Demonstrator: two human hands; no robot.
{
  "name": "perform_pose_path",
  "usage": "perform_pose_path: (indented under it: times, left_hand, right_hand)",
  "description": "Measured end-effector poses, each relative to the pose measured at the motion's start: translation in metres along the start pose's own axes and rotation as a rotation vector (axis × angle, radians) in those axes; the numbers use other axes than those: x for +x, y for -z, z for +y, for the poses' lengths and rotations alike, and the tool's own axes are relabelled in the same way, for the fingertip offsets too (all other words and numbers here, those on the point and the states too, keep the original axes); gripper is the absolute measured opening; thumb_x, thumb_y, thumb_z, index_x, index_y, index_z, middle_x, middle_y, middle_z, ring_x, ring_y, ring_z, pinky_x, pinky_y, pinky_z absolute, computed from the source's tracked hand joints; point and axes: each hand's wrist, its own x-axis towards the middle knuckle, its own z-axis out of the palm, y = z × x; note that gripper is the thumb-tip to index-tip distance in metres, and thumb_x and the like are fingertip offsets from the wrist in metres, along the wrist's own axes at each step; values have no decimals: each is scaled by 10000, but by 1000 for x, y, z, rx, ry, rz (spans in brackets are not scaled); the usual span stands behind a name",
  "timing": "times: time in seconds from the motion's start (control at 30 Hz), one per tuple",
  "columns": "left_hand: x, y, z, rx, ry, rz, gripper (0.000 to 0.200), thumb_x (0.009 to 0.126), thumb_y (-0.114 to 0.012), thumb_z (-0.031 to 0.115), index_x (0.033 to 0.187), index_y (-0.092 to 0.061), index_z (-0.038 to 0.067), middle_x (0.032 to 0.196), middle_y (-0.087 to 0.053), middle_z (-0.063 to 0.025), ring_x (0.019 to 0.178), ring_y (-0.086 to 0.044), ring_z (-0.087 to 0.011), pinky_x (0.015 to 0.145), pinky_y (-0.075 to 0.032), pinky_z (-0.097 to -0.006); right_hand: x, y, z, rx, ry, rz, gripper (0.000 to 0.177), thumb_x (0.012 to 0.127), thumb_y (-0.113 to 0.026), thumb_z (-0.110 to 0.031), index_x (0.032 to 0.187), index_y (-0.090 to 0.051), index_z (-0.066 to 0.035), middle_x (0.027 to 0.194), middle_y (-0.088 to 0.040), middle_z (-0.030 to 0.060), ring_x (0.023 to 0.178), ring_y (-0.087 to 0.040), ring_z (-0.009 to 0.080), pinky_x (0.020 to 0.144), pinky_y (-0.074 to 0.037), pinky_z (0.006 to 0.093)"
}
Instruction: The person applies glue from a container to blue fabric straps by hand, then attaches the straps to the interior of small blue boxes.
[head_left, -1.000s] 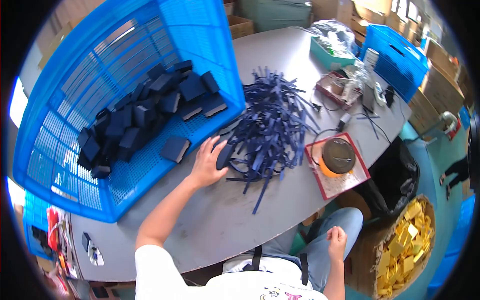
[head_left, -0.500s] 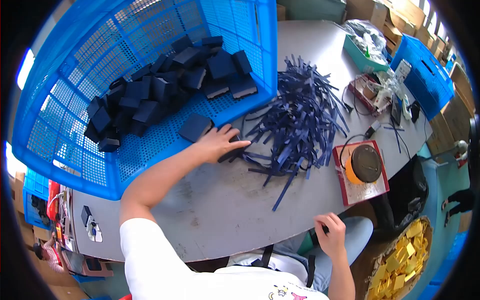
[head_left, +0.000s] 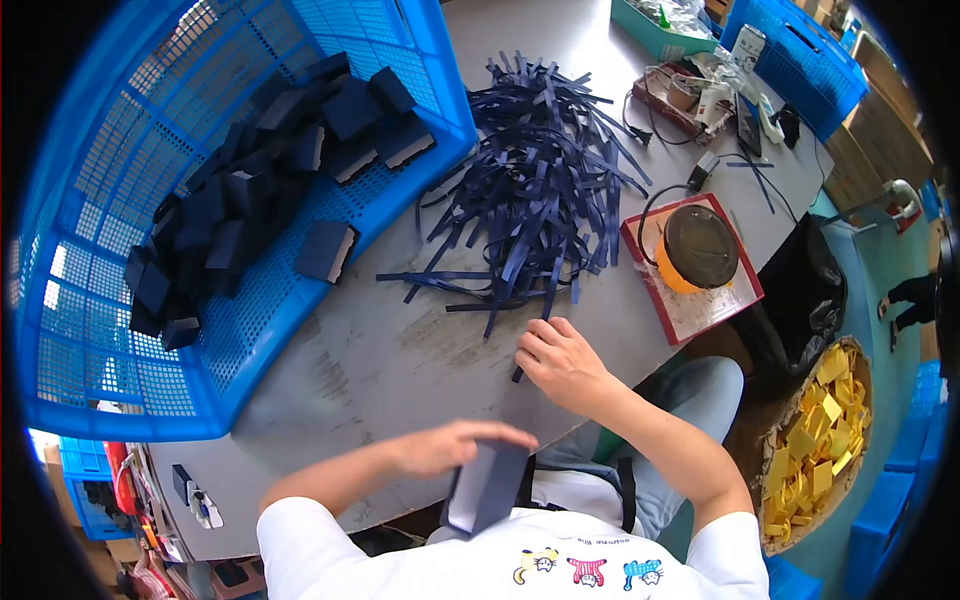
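My left hand (head_left: pixel 440 448) is closed on a dark navy box (head_left: pixel 492 485) with a pale inner face, held tilted at the table's near edge in front of my shirt. Lower in the ribbon pile, my right hand (head_left: pixel 562 362) has its fingers pinched on a navy ribbon strip (head_left: pixel 518 374), whose end shows beside the fingertips. Beyond that hand lies a large tangled heap of navy ribbon strips (head_left: pixel 540 190) on the grey table (head_left: pixel 400 370). Another navy box (head_left: pixel 326 250) rests at the near lip of the blue crate.
A blue plastic crate (head_left: pixel 240 385) lies tipped at the left with many navy boxes (head_left: pixel 225 215) inside. On the right stands an orange pot with a dark lid (head_left: pixel 700 245) on a red-edged tray (head_left: pixel 668 318). Yellow pieces (head_left: pixel 815 430) fill a container below the table's right side.
My left hand has moved from the crate's lip to the near edge, now with a box. My right hand has risen from my lap to the ribbon on the table. The view has shifted.
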Motion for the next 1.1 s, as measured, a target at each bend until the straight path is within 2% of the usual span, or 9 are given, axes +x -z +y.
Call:
perform_pose_path:
  times: [0.13, 0.23, 0.33, 0.43, 0.6, 0.67, 0.77, 0.83, 1.1]
  left_hand:
    - [3, -7, -28, -80, -25, 74, 1008, 669, -336, 834, 1251, -456, 19, 1245, -480, -130, 1166, -438, -217, 992, -316, -357]
    - [2, 3, -38, 125, -112, 133, 1020, 622, -338, 860, 1160, -513, 11, 1139, -546, -121, 1079, -505, -211, 926, -379, -348]
    - [1, 6, -46, 98, 14, 139, 958, 576, -402, 856, 1009, -574, 19, 985, -598, -86, 931, -559, -184, 811, -433, -323]
    - [20, 16, -33, 68, 91, 25, 898, 603, -498, 792, 1064, -576, 25, 1009, -585, -73, 915, -535, -144, 805, -411, -278]
    - [55, 36, -2, -16, 138, -107, 645, 718, -715, 420, 1200, -528, 34, 1053, -575, -39, 940, -519, -109, 839, -400, -247]
    - [72, 39, 16, -30, 88, -31, 671, 704, -727, 404, 1217, -510, 30, 1066, -570, -52, 959, -524, -115, 864, -396, -254]
    - [110, 38, 35, 53, -117, -10, 682, 714, -712, 282, 1274, -434, 11, 1162, -512, -83, 1047, -498, -151, 921, -376, -289]
    - [140, 40, 37, 130, -197, -20, 632, 704, -678, 143, 1270, -425, 22, 1077, -530, -72, 1009, -509, -139, 901, -390, -275]
    - [195, 35, 16, 103, -148, -128, 569, 703, -649, 43, 1237, -453, 28, 1052, -523, -53, 972, -516, -126, 902, -395, -272]
  right_hand:
    - [-13, 5, -6, 113, -44, 139, 128, 732, -558, -56, 859, -556, -47, 890, -569, 70, 947, -526, 222, 833, -395, 335]
    - [-29, 34, -22, 1207, -688, 350, 84, 842, -495, 13, 912, -540, 3, 728, -599, 63, 740, -584, 153, 736, -434, 254]
    - [-50, 41, -15, 1631, -797, 594, 180, 892, -503, -60, 1044, -551, 23, 808, -626, 84, 775, -597, 133, 725, -468, 250]
    - [-74, 52, -11, 1980, -903, 711, 188, 908, -495, -74, 1052, -555, 31, 777, -622, 98, 778, -607, 195, 747, -497, 315]
    - [-102, 70, -4, 2051, -979, 732, 125, 916, -472, -101, 881, -544, -6, 708, -597, 95, 723, -615, 221, 620, -526, 309]
    - [-111, 80, 1, 2001, -1034, 792, 130, 914, -478, -109, 857, -536, -7, 716, -611, 99, 682, -624, 203, 544, -517, 287]
    - [-123, 95, 11, 1833, -1129, 897, 133, 904, -485, -98, 854, -554, 4, 642, -565, 63, 463, -487, 110, 367, -331, 198]
    - [-131, 101, 21, 1695, -1194, 925, 133, 894, -525, -114, 873, -582, 4, 579, -483, -3, 437, -342, 24, 379, -235, 167]
    - [-141, 96, 63, 1364, -1265, 1182, 123, 838, -632, -126, 856, -615, -5, 594, -453, -70, 453, -299, -2, 402, -193, 183]
